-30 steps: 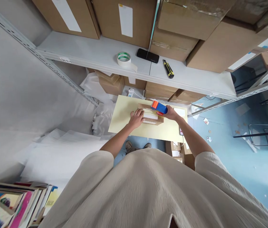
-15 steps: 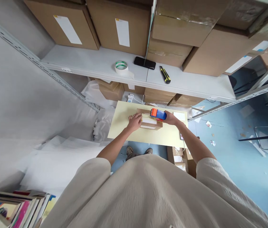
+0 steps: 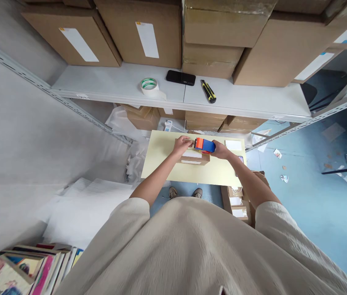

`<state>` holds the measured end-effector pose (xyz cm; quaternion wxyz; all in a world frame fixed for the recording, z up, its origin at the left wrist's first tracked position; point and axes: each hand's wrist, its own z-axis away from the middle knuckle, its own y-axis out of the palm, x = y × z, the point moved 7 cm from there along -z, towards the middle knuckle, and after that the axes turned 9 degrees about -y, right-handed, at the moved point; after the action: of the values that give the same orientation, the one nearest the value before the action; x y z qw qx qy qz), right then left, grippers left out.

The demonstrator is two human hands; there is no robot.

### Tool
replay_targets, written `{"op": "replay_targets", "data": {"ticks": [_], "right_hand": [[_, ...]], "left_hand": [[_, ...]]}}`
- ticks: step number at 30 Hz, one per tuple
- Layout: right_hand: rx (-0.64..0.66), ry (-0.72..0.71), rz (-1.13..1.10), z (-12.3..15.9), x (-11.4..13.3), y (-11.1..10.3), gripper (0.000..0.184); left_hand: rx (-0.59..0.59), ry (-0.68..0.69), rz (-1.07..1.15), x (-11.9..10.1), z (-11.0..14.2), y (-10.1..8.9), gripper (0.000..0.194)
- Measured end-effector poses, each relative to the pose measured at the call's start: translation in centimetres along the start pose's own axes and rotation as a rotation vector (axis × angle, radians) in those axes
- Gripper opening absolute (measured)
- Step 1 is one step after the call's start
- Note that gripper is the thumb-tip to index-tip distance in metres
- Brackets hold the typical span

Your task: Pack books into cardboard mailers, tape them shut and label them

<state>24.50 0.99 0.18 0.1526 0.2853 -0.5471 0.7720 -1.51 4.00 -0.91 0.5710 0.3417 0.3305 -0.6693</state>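
Note:
A small cardboard box point(image 3: 204, 159) with white labels lies on the pale yellow tabletop point(image 3: 158, 162). My right hand point(image 3: 220, 150) grips a blue and orange tape dispenser point(image 3: 206, 145) just above the box's right half. Across from it, my left hand point(image 3: 181, 145) is at the box's far left part, its fingers drawn together close to the dispenser's orange front. What those fingers pinch, if anything, is too small to make out.
On the grey shelf point(image 3: 99, 84) beyond the table lie a tape roll point(image 3: 149, 87), a black phone point(image 3: 180, 78) and a utility knife point(image 3: 208, 91). Large cartons point(image 3: 213, 24) stand behind them. A white pad point(image 3: 233, 145) is on the table's right; books point(image 3: 42, 268) are stacked lower left.
My left hand has shifted from the box's left end to its far side, nearer the dispenser, and its fingers have drawn together. The dispenser stays in my right hand above the box.

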Motion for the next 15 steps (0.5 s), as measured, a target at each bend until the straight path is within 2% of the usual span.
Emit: {"op": "replay_targets", "data": {"ticks": [5,9,15], "right_hand": [[0.024,-0.008,-0.016,0.2,0.5,-0.1,0.059],[0.059,-0.041,-0.035,0.0,1.7,-0.2,0.065],[0.127,-0.086,0.059,-1.2,3.8,-0.7,0.058]], "left_hand": [[-0.041,-0.011,0.012,-0.1,-0.1,0.0,0.039],[-0.116,0.011,-0.032,0.2,-0.5,-1.5,0.052],[-0.160,0.008,0.000,1.2,-1.6,-3.8,0.059]]}}
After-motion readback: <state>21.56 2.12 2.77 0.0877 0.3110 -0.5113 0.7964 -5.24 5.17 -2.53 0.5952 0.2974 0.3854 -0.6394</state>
